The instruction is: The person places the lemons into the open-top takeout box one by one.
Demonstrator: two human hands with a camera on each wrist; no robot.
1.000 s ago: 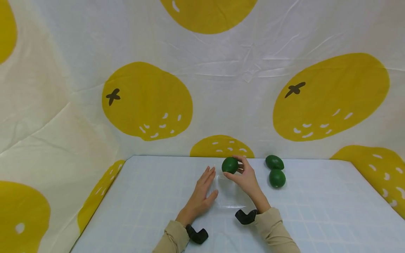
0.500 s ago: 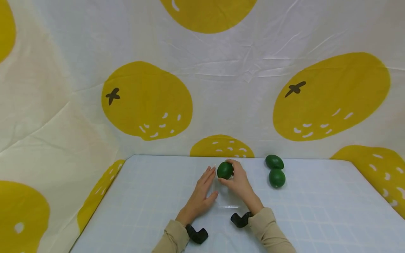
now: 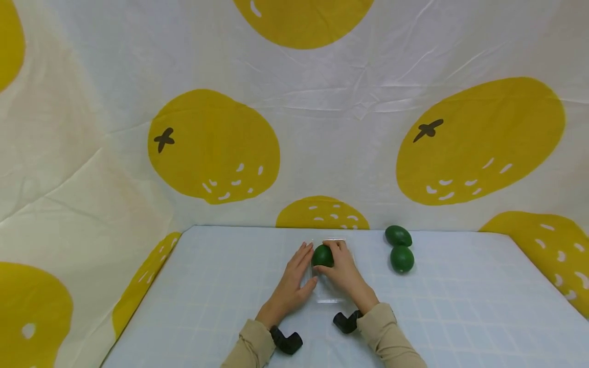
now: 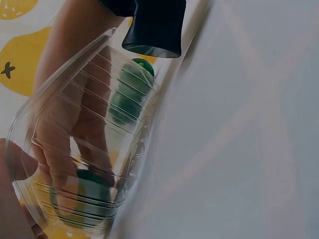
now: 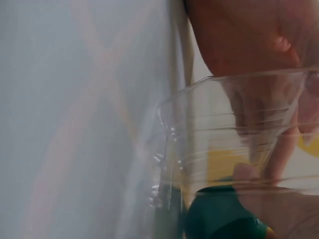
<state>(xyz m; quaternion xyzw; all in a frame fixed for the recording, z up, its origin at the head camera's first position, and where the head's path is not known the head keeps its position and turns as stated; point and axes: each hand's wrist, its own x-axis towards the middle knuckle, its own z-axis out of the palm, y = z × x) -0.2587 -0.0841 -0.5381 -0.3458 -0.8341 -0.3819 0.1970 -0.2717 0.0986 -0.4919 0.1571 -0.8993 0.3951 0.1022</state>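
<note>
Within right grip [image 3: 344,272], green fruit [image 3: 322,256]

a: reading any text in head view?
b: nope. no letters or numbers legible.
a: left wrist view?
b: same, nothing readable.
a: right wrist view?
b: nothing readable there either.
a: labels, brands, signs anywhere?
b: none legible in any view.
</note>
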